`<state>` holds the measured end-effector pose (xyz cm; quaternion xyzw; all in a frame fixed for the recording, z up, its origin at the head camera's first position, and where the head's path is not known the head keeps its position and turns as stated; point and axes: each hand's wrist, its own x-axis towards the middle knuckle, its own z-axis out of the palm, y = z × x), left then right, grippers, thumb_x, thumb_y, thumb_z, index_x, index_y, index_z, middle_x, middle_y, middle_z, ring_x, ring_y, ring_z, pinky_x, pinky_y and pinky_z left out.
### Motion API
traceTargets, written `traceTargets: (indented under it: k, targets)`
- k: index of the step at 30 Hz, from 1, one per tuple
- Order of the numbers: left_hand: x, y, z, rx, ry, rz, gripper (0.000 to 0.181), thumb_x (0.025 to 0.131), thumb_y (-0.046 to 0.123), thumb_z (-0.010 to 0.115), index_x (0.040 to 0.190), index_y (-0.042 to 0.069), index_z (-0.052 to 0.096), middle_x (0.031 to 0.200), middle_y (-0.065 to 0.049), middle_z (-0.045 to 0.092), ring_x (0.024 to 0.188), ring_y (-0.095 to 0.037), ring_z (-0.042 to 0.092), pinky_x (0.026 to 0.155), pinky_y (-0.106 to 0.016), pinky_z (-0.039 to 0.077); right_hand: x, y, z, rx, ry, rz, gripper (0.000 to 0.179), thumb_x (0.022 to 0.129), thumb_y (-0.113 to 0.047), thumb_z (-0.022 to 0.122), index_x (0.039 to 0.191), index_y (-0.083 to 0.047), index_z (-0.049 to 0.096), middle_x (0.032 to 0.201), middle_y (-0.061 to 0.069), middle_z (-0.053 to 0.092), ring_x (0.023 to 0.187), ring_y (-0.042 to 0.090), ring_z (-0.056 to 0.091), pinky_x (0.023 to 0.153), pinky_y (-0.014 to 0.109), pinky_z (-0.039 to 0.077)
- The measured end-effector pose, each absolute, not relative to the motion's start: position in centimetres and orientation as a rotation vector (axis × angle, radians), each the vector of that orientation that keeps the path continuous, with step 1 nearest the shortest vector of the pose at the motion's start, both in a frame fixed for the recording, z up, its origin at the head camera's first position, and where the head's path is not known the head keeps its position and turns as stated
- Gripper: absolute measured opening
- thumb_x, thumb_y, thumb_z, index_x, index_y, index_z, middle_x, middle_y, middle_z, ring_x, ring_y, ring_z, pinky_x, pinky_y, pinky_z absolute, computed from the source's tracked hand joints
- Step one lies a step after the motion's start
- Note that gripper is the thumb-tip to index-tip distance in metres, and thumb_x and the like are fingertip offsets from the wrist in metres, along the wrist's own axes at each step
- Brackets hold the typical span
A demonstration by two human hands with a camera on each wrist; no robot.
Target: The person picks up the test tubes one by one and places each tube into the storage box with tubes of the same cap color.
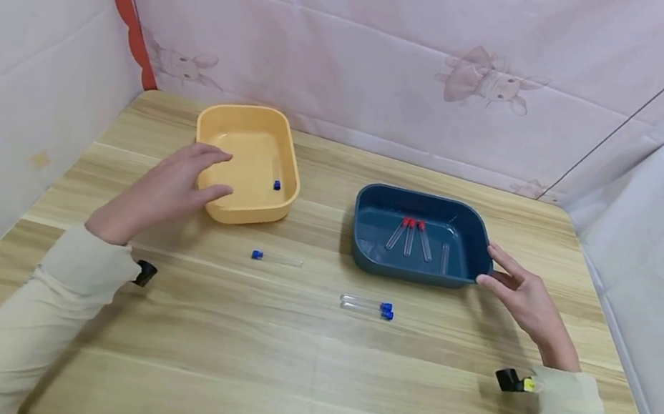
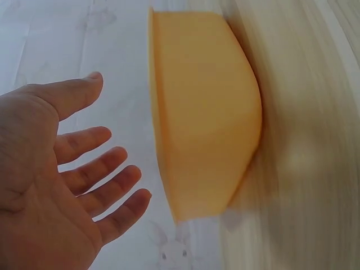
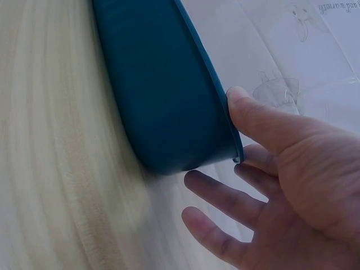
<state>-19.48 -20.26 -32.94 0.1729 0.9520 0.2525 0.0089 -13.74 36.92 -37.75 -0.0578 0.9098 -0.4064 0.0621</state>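
Note:
My left hand (image 1: 175,186) hovers at the left rim of the yellow plastic bin (image 1: 240,213), fingers spread and apart from it in the left wrist view. Inside that bin lies a blue-capped test tube (image 1: 276,173). On the right, my right hand (image 1: 522,299) holds the right corner of the dark blue bin (image 1: 406,274) between thumb and forefinger, its other fingers loose. Three red-capped test tubes (image 1: 409,239) lie in this bin, along with a clear tube (image 1: 444,259) whose cap does not show.
On the wooden table (image 1: 254,368), one blue-capped tube (image 1: 278,258) lies in front of the yellow bin. Two more blue-capped tubes (image 1: 362,306) lie side by side before the blue bin. Printed cloth walls (image 1: 362,60) stand behind and at both sides.

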Motion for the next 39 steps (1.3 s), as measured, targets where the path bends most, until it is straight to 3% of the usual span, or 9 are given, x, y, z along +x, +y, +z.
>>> traceTargets:
  k: [7,15,21,25,30,36,39]
  targets:
    - [-20.4,-22.2,-33.6,0.53,3.016,0.841,0.062,0.088,0.036,0.063,0.136,0.001,0.044,0.136,-0.021,0.04,0.125,-0.039,0.034,0.101,-0.056,0.027,-13.8,37.0,-37.8,-0.132,2.755,-1.225,0.066,0.088,-0.035,0.063,0.145,-0.018,0.034,0.15,0.001,0.028,0.118,0.028,0.05,0.081,0.009,0.043]
    - [-21.3,-23.7,-34.5,0.54,3.037,0.869,0.063,0.089,0.035,0.062,0.135,-0.003,0.043,0.135,-0.025,0.038,0.123,-0.042,0.035,0.101,-0.057,0.027,-13.9,36.9,-37.8,-0.109,2.751,-1.203,0.067,0.088,-0.038,0.062,0.146,-0.021,0.033,0.15,0.0,0.027,0.118,0.027,0.05,0.082,0.01,0.043]
    - [-22.2,-24.6,-35.2,0.49,2.992,0.878,0.07,0.089,0.037,0.062,0.14,-0.004,0.035,0.143,-0.025,0.028,0.129,-0.044,0.027,0.102,-0.06,0.021,-13.9,36.9,-37.9,-0.13,2.749,-1.222,0.066,0.089,-0.034,0.062,0.146,-0.02,0.033,0.15,0.001,0.027,0.118,0.028,0.05,0.081,0.01,0.043]
    - [-22.8,-25.5,-36.0,0.532,2.934,0.906,0.064,0.094,0.037,0.053,0.142,0.0,0.033,0.151,-0.019,0.017,0.135,-0.041,0.018,0.104,-0.061,0.017,-13.8,36.9,-38.0,-0.133,2.727,-1.273,0.065,0.089,-0.031,0.063,0.145,-0.02,0.034,0.15,0.001,0.026,0.118,0.029,0.05,0.081,0.009,0.043]
    - [-23.1,-26.6,-36.9,0.675,2.878,0.938,0.046,0.098,0.019,0.036,0.142,0.002,0.036,0.154,-0.009,0.011,0.138,-0.032,0.013,0.106,-0.057,0.016,-13.9,36.7,-37.9,-0.135,2.703,-1.303,0.065,0.089,-0.028,0.064,0.145,-0.018,0.033,0.151,0.001,0.025,0.119,0.028,0.049,0.08,0.009,0.043]
    - [-23.2,-26.7,-37.1,0.703,2.881,0.865,0.055,0.092,0.016,0.051,0.144,0.009,0.035,0.154,-0.001,0.012,0.132,-0.036,0.029,0.1,-0.059,0.027,-13.8,36.5,-37.3,-0.129,2.693,-1.304,0.066,0.089,-0.027,0.064,0.145,-0.013,0.033,0.151,0.006,0.025,0.119,0.031,0.048,0.08,0.008,0.043]
    - [-23.2,-26.8,-37.3,0.727,2.911,0.79,0.057,0.092,0.022,0.055,0.144,0.011,0.035,0.154,-0.002,0.015,0.132,-0.037,0.03,0.1,-0.06,0.027,-13.8,36.7,-37.5,-0.126,2.685,-1.306,0.066,0.089,-0.027,0.064,0.145,-0.014,0.032,0.151,0.005,0.024,0.12,0.031,0.047,0.08,0.008,0.042]
